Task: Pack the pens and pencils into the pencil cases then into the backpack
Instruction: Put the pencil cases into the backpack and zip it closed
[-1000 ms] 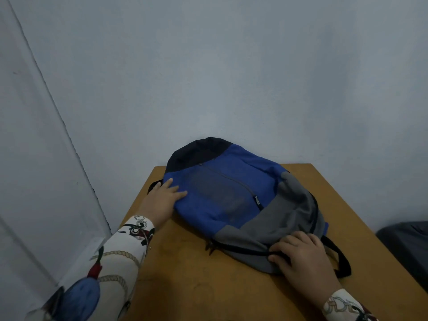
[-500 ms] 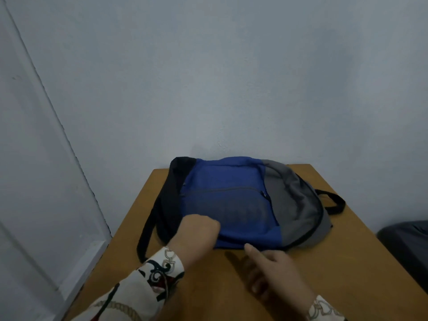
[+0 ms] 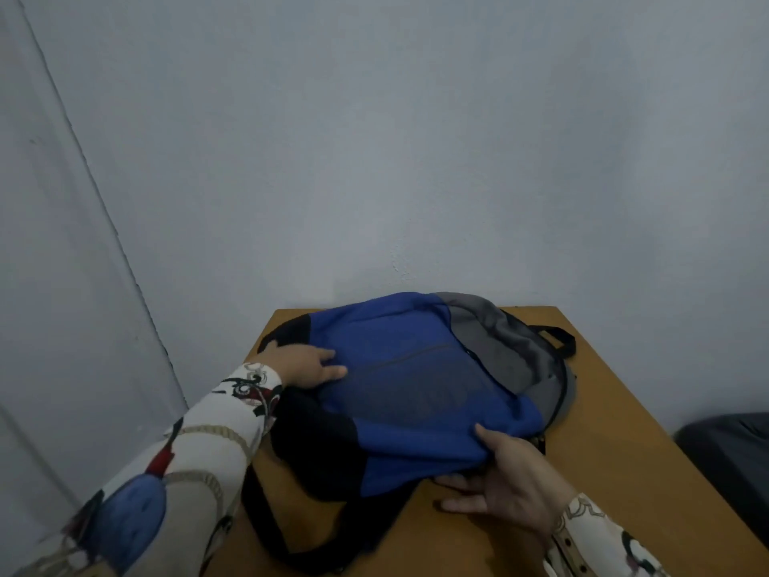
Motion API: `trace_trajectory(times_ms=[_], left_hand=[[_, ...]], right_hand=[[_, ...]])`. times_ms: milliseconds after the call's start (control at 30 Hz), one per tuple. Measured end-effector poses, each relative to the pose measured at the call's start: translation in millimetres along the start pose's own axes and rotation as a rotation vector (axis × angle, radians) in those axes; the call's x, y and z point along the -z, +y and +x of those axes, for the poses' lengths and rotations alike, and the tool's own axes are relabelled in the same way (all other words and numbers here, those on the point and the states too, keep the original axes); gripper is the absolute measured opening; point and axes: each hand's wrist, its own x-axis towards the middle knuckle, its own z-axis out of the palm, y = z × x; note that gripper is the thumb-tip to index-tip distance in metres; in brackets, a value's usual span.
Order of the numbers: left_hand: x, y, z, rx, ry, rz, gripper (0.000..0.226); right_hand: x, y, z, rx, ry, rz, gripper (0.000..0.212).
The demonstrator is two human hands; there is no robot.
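Backpack: blue, grey, black; zipped.

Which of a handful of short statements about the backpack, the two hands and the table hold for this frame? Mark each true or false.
1. The backpack lies on a wooden table. True.
2. The left hand rests on the backpack's blue panel near its black end. True.
3. The right hand is off the backpack, flat on the table. False: its thumb lies on top of the near blue edge and its fingers reach under it.
4. Pens and pencil cases lie beside the backpack. False: none are in view.
5. The backpack's grey section points toward the person's left. False: it is at the far right, with a black strap beyond it.
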Motion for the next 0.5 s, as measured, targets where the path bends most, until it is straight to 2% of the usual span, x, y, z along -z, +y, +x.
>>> trace_trajectory(times_ms=[133, 267, 300, 367, 400, 467, 500], left_hand=[[-14.7, 14.0, -21.2, -0.037, 0.013, -0.07, 0.063], [-21.6, 35.7, -57.1, -0.093, -0.098, -0.022, 0.058], [-17.8, 38.5, -65.5, -0.119, -0.142, -0.052, 0.057], [-7.1, 36.5, -70.6, -0.155, -0.171, -0.266, 0.052], [-1.7, 31.7, -66.6, -0.157, -0.091, -0.415, 0.044], [4.6, 14.8, -46.4, -0.089, 0.277, -0.613, 0.028], [5.2, 4.9, -33.6, -0.033, 0.41, -0.663, 0.029]], right_hand=[[14.2, -20.6, 13.5, 0.103, 0.046, 0.054, 0.027], [31.6, -53.3, 23.0, 0.219, 0.129, 0.045, 0.029], [34.8, -61.1, 24.5, 0.241, 0.15, 0.041, 0.032], [40.3, -74.5, 29.5, 0.25, 0.17, 0.037, 0.038], [41.7, -78.6, 32.0, 0.244, 0.184, 0.003, 0.04], [42.1, -82.5, 33.7, 0.219, 0.152, -0.105, 0.044], [41.6, -83.1, 32.5, 0.201, 0.12, -0.168, 0.049]])
